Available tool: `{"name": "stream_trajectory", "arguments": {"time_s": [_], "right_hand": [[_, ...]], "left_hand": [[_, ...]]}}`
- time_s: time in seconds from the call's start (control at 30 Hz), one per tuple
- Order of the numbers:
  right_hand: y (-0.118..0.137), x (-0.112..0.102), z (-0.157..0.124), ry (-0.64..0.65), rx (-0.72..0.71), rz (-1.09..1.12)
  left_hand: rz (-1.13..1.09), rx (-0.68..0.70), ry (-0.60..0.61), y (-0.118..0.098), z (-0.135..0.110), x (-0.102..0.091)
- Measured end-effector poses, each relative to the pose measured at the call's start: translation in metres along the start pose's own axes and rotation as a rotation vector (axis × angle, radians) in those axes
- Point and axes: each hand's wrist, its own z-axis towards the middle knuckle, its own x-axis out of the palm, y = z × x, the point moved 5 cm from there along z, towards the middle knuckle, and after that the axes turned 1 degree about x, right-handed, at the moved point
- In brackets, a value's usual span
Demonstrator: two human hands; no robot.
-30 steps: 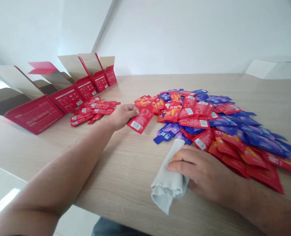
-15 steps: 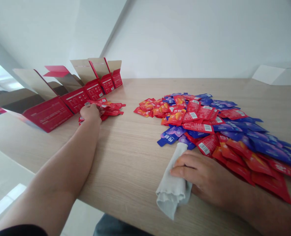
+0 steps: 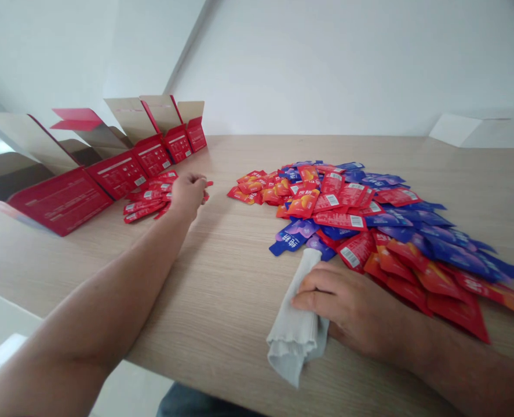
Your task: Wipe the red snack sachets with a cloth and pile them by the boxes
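Observation:
My left hand (image 3: 189,194) is closed at the right end of a small group of red sachets (image 3: 146,200), and red sachet tips show past its fingertips. How many it grips is hidden behind the hand. My right hand (image 3: 343,304) is wrapped round a rolled white ribbed cloth (image 3: 295,324), pressed down near the table's front edge. The cloth's upper end touches or overlaps a purple-blue sachet (image 3: 320,246) at the near edge of a large pile of red and blue sachets (image 3: 335,202).
A row of open red cartons (image 3: 117,174) with raised flaps stands on the left of the wooden table (image 3: 222,278). At the back right lies a folded white card or box (image 3: 456,128). A pale wall (image 3: 326,69) rises behind the table.
My left hand has moved right, from the near-left part of the small red group to its right end, uncovering sachets behind it. My right hand keeps its hold on the cloth.

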Motion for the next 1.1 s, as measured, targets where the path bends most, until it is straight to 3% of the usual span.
{"name": "stream_trajectory", "arguments": {"time_s": [0.13,0.23,0.4,0.67,0.87,1.1], "right_hand": [[-0.003,0.002,-0.001,-0.010,-0.010,-0.018],[-0.004,0.003,-0.001,-0.012,-0.009,-0.018],[-0.005,0.002,-0.003,0.016,-0.007,-0.032],[-0.006,0.002,-0.006,0.017,-0.011,-0.036],[-0.009,0.001,-0.007,0.028,-0.012,-0.053],[-0.012,0.002,-0.009,0.007,-0.029,-0.050]], "left_hand": [[0.282,0.204,0.169,-0.007,-0.021,0.045],[0.480,0.269,0.232,-0.007,-0.025,0.061],[0.718,0.302,0.335,-0.004,-0.019,0.069],[0.881,0.407,0.404,-0.013,-0.033,0.071],[0.866,0.597,0.328,-0.020,-0.034,0.076],[0.866,0.686,0.484,-0.021,-0.047,0.085]]}}
